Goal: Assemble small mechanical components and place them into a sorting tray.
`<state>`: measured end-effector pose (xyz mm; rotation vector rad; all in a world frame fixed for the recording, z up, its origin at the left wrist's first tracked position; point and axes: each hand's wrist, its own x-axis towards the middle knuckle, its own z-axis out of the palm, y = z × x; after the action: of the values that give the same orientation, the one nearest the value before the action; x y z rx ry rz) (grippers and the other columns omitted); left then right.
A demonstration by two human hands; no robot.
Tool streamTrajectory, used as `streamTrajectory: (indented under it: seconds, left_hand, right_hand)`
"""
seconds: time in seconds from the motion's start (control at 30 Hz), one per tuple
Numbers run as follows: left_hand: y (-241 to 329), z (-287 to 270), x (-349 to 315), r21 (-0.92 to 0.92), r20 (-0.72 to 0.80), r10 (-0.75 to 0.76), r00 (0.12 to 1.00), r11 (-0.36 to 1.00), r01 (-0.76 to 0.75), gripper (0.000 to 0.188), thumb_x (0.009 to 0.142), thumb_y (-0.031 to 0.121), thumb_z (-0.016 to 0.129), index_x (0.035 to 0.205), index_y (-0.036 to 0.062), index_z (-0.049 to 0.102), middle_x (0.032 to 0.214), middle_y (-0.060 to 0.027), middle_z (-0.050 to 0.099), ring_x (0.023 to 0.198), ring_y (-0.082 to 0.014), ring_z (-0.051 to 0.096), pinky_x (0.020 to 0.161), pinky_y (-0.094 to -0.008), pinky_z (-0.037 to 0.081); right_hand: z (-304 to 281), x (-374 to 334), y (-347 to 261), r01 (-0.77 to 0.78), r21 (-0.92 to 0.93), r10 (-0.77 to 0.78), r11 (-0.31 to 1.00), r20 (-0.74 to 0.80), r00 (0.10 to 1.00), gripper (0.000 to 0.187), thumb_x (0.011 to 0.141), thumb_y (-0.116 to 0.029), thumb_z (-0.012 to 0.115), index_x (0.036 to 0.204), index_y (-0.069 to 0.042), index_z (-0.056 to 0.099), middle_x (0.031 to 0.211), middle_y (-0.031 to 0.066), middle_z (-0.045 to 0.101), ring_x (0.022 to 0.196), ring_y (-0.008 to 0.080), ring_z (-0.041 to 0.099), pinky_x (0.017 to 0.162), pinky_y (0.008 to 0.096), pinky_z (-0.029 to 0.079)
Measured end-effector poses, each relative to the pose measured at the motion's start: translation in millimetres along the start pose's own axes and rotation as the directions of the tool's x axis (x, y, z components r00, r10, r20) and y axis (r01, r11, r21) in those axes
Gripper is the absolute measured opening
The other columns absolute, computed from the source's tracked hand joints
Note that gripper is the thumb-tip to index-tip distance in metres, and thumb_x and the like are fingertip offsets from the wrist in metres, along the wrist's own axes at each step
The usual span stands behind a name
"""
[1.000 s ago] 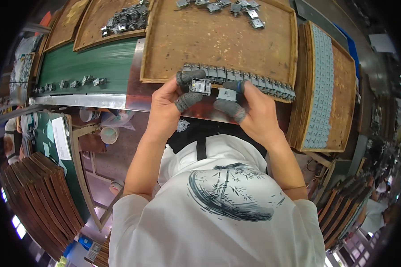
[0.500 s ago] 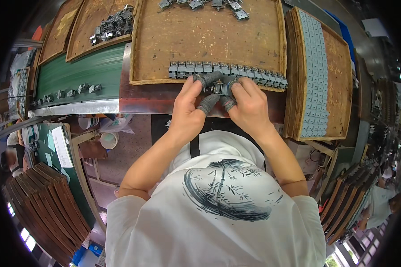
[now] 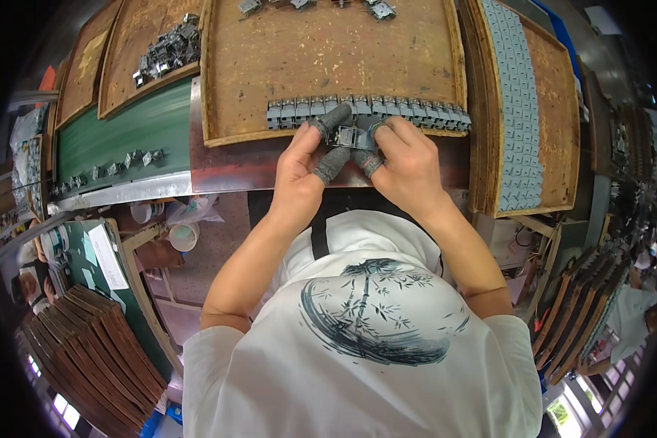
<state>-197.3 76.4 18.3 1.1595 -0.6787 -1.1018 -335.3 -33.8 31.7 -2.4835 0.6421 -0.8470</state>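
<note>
Head view, single frame. We see both hands meeting at the near edge of a brown board (image 3: 328, 66). Left hand (image 3: 303, 171) and right hand (image 3: 405, 164) wear grey finger covers (image 3: 333, 162) on thumbs and forefingers. Between them sits one small grey metal part (image 3: 349, 136), pinched from both sides: left thumb and forefinger closed on its left end, right fingertips closed on its right end. The part is held just in front of a row of like parts (image 3: 416, 113) lined along the board's near edge, touching or nearly touching that row; we cannot tell which.

Beside the right hand, a second board (image 3: 555, 102) carries a tight grid of grey parts (image 3: 515, 109). Far left, a green belt (image 3: 117, 135) holds a few scattered parts (image 3: 142, 157), and another board above it bears a loose pile (image 3: 164, 55). Lower left: a stack of dark brown boards (image 3: 87, 350). Lower right: more boards standing on edge (image 3: 577, 314). A white cup (image 3: 183, 236) sits under the bench edge.
</note>
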Motion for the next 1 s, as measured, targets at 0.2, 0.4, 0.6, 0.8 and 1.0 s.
streamTrajectory:
  seconds: [0.2, 0.4, 0.6, 0.8, 1.0]
  left_hand:
    - [8.8, -9.6, 9.0, -0.049, 0.079, -0.090, 0.993, 0.994, 0.094, 0.066, 0.083, -0.014, 0.057, 0.145, 0.0006, 0.043, 0.129, -0.0044, 0.047, 0.110, -0.0126, 0.056, 0.087, -0.0243, 0.048]
    - [4.0, 9.6, 5.9, 0.493, 0.023, 0.021, 1.000, 0.869, -0.030, 0.082, 0.069, -0.007, 0.066, 0.145, 0.0007, 0.038, 0.115, -0.0151, 0.048, 0.094, -0.0256, 0.060, 0.079, -0.0310, 0.050]
    - [-3.4, -0.4, 21.9, 0.631, 0.139, 0.394, 0.908, 0.672, -0.388, 0.072, 0.063, 0.003, 0.075, 0.131, -0.0001, 0.053, 0.118, -0.0202, 0.058, 0.108, -0.0402, 0.057, 0.093, -0.0409, 0.048]
    - [10.3, 0.4, 21.5, 0.482, 0.218, 0.350, 0.911, 0.773, -0.412, 0.071, 0.065, 0.009, 0.079, 0.133, 0.0022, 0.057, 0.122, -0.0177, 0.062, 0.107, -0.0360, 0.060, 0.092, -0.0388, 0.049]
    - [21.3, -5.7, 13.3, 0.567, 0.311, 0.328, 0.892, 0.689, -0.451, 0.066, 0.069, 0.015, 0.083, 0.129, 0.0010, 0.060, 0.121, -0.0152, 0.064, 0.107, -0.0279, 0.061, 0.091, -0.0341, 0.049]
  right_hand:
    - [-13.4, 6.2, 1.6, -0.120, 0.096, 0.105, 0.988, 0.149, 0.983, 0.022, 0.070, -0.002, 0.075, 0.087, 0.002, 0.062, 0.085, 0.0145, 0.059, 0.070, 0.0355, 0.061, 0.060, 0.0413, 0.050]
    - [-14.8, 5.5, -6.7, -0.078, 0.059, 0.066, 0.995, 0.178, 0.982, 0.025, 0.073, -0.001, 0.072, 0.095, 0.002, 0.061, 0.091, 0.0165, 0.059, 0.079, 0.0387, 0.061, 0.066, 0.0435, 0.051]
    - [-18.2, 11.7, -6.4, -0.267, 0.166, 0.230, 0.949, 0.214, 0.950, 0.034, 0.078, -0.020, 0.077, 0.101, 0.000, 0.061, 0.092, 0.0162, 0.060, 0.083, 0.0371, 0.060, 0.071, 0.0417, 0.049]
    - [-4.4, 3.2, 9.4, -0.409, 0.499, 0.184, 0.764, 0.439, 0.880, 0.041, 0.078, -0.032, 0.079, 0.093, 0.003, 0.064, 0.080, 0.0141, 0.065, 0.072, 0.0200, 0.061, 0.064, 0.0328, 0.047]
    - [-3.1, -0.6, 9.7, -0.357, 0.476, 0.140, 0.803, 0.433, 0.891, 0.037, 0.077, -0.031, 0.079, 0.086, 0.003, 0.067, 0.072, 0.0145, 0.064, 0.066, 0.0181, 0.063, 0.062, 0.0315, 0.048]
